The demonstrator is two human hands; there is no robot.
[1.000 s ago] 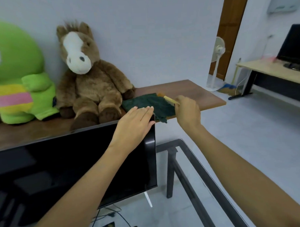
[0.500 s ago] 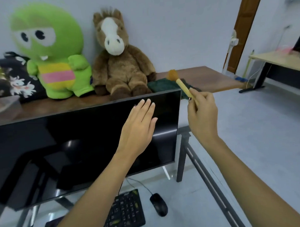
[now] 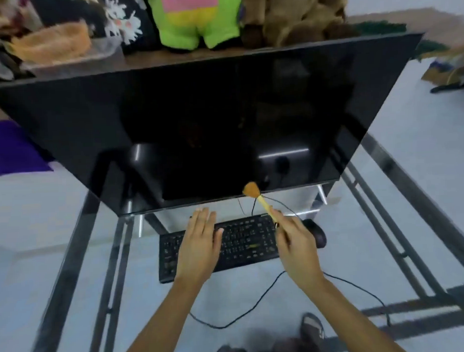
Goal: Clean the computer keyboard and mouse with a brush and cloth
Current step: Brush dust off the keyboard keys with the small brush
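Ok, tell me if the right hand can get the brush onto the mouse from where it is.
Probably yes. The right hand grips the brush with its bristles up by the monitor, and the mouse lies just right of that hand beside the keyboard, uncovered.

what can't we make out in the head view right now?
- keyboard: key legends too small and blurred; middle hidden under left hand.
- mouse: partly hidden behind right hand, which grips the brush.
- green cloth: mostly hidden behind monitor.
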